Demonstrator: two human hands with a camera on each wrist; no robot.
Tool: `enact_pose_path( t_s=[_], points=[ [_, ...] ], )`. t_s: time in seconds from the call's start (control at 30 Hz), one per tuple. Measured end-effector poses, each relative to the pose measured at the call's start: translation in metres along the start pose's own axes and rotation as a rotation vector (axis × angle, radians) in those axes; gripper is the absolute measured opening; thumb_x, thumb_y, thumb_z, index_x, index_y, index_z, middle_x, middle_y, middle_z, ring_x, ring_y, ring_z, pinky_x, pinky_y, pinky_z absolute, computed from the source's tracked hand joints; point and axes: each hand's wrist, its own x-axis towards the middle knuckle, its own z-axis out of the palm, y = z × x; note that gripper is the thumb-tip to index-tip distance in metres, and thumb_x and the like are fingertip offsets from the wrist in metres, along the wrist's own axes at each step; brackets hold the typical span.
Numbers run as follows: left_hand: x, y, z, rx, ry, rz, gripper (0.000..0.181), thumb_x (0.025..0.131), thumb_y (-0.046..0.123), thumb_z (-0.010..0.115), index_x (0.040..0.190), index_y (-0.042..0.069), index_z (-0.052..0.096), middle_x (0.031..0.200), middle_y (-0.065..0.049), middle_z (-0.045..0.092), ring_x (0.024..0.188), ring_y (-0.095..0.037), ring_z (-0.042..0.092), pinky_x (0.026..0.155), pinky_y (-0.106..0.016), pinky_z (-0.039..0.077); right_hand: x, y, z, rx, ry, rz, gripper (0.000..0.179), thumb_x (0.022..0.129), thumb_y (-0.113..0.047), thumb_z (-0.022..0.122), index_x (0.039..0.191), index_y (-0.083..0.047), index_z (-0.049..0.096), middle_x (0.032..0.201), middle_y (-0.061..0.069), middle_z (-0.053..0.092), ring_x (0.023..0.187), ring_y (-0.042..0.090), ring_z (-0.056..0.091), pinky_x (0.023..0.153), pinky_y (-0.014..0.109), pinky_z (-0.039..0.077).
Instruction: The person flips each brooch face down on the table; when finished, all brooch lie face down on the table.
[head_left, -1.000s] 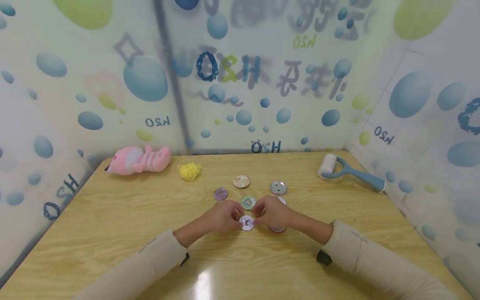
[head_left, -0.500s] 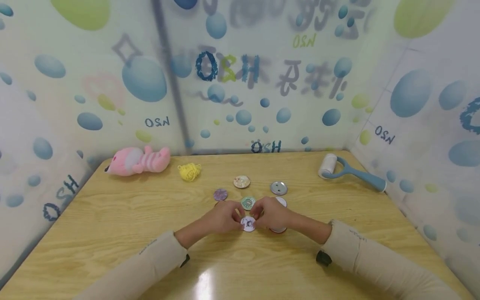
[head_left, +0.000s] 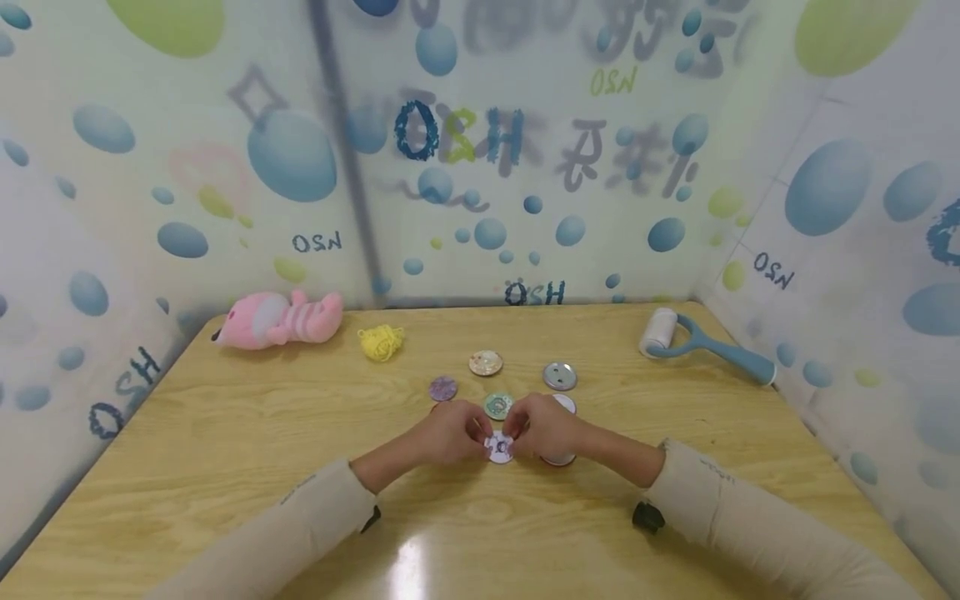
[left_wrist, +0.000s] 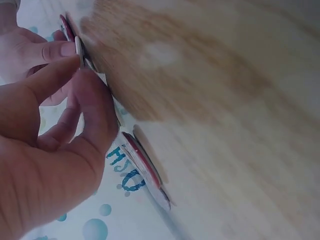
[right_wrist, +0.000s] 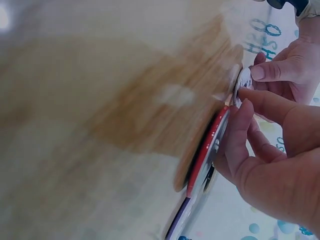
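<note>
Between the two hands is a round white button badge (head_left: 499, 447) with a dark figure printed on it, held low above the wooden table. My left hand (head_left: 453, 432) pinches its left edge between thumb and fingers. On the opposite edge, the thumb and forefinger of my right hand (head_left: 549, 427) pinch it too. The left wrist view shows this badge (left_wrist: 79, 49) nearly edge-on. Just behind the fingers lies a green badge (head_left: 498, 406). A red-rimmed badge (right_wrist: 206, 150) lies close under my right hand, partly hidden by it in the head view.
Other badges lie around: a purple one (head_left: 442, 388), a cream one (head_left: 486, 363) and a silver back-up one (head_left: 559, 376). Farther off are a pink plush toy (head_left: 281, 321), yellow yarn (head_left: 381, 342) and a blue-handled lint roller (head_left: 708, 343). Printed sheeting (head_left: 465, 275) borders the table's back and sides.
The white badge has shifted very slightly to the right with the fingers of both hands still on its edges. The surrounding badges stay where they were.
</note>
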Motion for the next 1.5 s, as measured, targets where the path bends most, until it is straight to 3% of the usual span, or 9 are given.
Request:
enact_pose_path(
  t_s=[0.23, 0.43, 0.63, 1.03, 1.2, 1.5],
  points=[
    [0.0012, -0.0005, -0.0012, -0.094, -0.006, -0.015, 0.014, 0.076, -0.001, 0.078, 0.083, 0.005, 0.067, 0.073, 0.002, 0.066, 0.067, -0.009, 0.058, 0.061, -0.023, 0.048, 0.0000, 0.0026, -0.0003, 0.013, 0.024, -0.005, 0.012, 0.078, 0.003, 0.077, 0.084, -0.002, 0.067, 0.073, 0.000, 0.062, 0.051, 0.008, 0.053, 0.047, 0.023, 0.046],
    [0.0035, -0.0046, -0.0010, -0.164, 0.025, -0.034, 0.014, 0.078, -0.004, 0.075, 0.086, 0.002, 0.065, 0.076, -0.002, 0.068, 0.065, -0.010, 0.061, 0.058, -0.024, 0.052, 0.0012, 0.0024, 0.0002, 0.068, 0.058, 0.024, 0.018, 0.079, 0.004, 0.076, 0.088, -0.003, 0.062, 0.073, 0.001, 0.060, 0.052, 0.010, 0.054, 0.046, 0.025, 0.048],
    [0.0049, -0.0064, -0.0024, -0.243, 0.028, -0.021, 0.008, 0.083, -0.004, 0.071, 0.089, 0.000, 0.067, 0.077, -0.005, 0.068, 0.065, -0.010, 0.061, 0.056, -0.023, 0.052, 0.0000, 0.0034, -0.0018, 0.102, 0.077, 0.044, 0.017, 0.080, 0.003, 0.076, 0.088, -0.002, 0.062, 0.073, 0.002, 0.060, 0.052, 0.014, 0.058, 0.048, 0.028, 0.052],
    [0.0043, -0.0048, -0.0042, -0.270, 0.044, 0.026, 0.007, 0.080, -0.007, 0.070, 0.086, -0.005, 0.068, 0.076, -0.008, 0.069, 0.065, -0.007, 0.059, 0.058, -0.020, 0.049, 0.0014, 0.0064, -0.0077, 0.140, 0.095, 0.010, 0.006, 0.081, 0.002, 0.074, 0.083, -0.001, 0.069, 0.077, 0.002, 0.066, 0.057, 0.014, 0.060, 0.051, 0.026, 0.050],
    [0.0048, -0.0035, -0.0034, -0.275, 0.050, -0.019, 0.006, 0.081, -0.008, 0.069, 0.086, -0.004, 0.069, 0.076, -0.005, 0.069, 0.062, -0.008, 0.059, 0.054, -0.020, 0.047, 0.0019, 0.0074, -0.0083, 0.123, 0.116, -0.017, 0.004, 0.082, 0.002, 0.073, 0.085, -0.001, 0.071, 0.074, 0.000, 0.066, 0.059, 0.012, 0.058, 0.053, 0.025, 0.050],
    [0.0016, -0.0012, -0.0044, -0.250, 0.059, -0.088, 0.008, 0.082, -0.005, 0.071, 0.089, -0.003, 0.074, 0.079, -0.008, 0.073, 0.058, -0.008, 0.058, 0.052, -0.018, 0.043, 0.0021, 0.0069, -0.0084, 0.122, 0.105, 0.032, 0.005, 0.084, -0.001, 0.073, 0.088, -0.005, 0.074, 0.071, 0.002, 0.067, 0.057, 0.011, 0.057, 0.054, 0.026, 0.049]
  ],
)
